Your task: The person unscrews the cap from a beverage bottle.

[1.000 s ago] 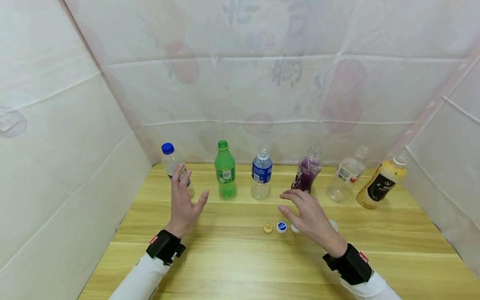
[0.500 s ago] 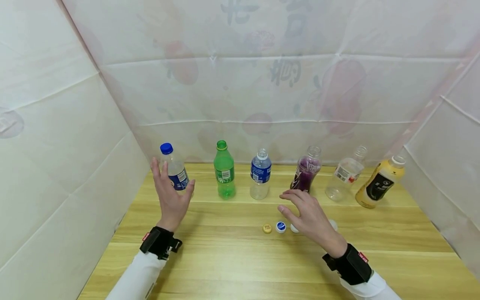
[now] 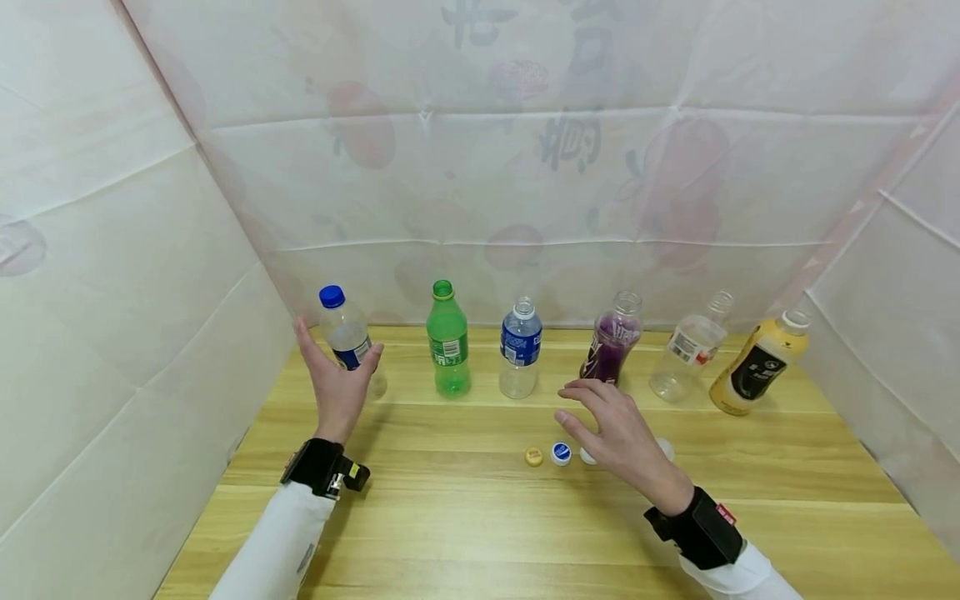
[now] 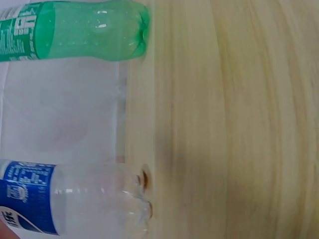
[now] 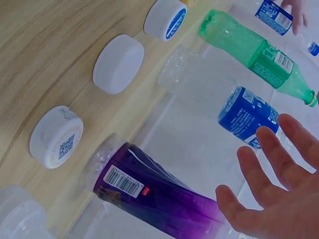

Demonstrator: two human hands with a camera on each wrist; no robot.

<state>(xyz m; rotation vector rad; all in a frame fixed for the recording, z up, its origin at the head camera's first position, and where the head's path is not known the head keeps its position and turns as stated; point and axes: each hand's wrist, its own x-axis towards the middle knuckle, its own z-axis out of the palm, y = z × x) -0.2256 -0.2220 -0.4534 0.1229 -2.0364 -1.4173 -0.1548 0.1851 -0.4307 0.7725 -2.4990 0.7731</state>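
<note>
At the left end of a row of bottles, a clear bottle with a blue cap [image 3: 347, 333] and blue label stands upright. My left hand [image 3: 339, 392] is spread in front of it, thumb on its right side and fingers on its left; contact cannot be made out. The left wrist view shows this bottle's lower part [image 4: 94, 199], with a sliver of hand at the edge. My right hand [image 3: 618, 429] hovers over the loose caps, fingers slightly bent and holding nothing. Behind it stands a purple bottle [image 3: 617, 337], partly hidden by the fingers in the head view.
Uncapped bottles continue the row: green [image 3: 447, 346], clear with blue label [image 3: 521, 350], clear [image 3: 688, 354] and yellow [image 3: 761, 367]. Before them lie a yellow cap [image 3: 533, 457], a blue-and-white cap [image 3: 561, 453] and white caps [image 5: 118, 63]. Cloth walls [image 3: 465, 183] enclose the wooden table [image 3: 450, 517].
My left hand has moved left, then forward, so its thumb and fingers now lie either side of the blue-capped bottle. My right hand has stayed where it was.
</note>
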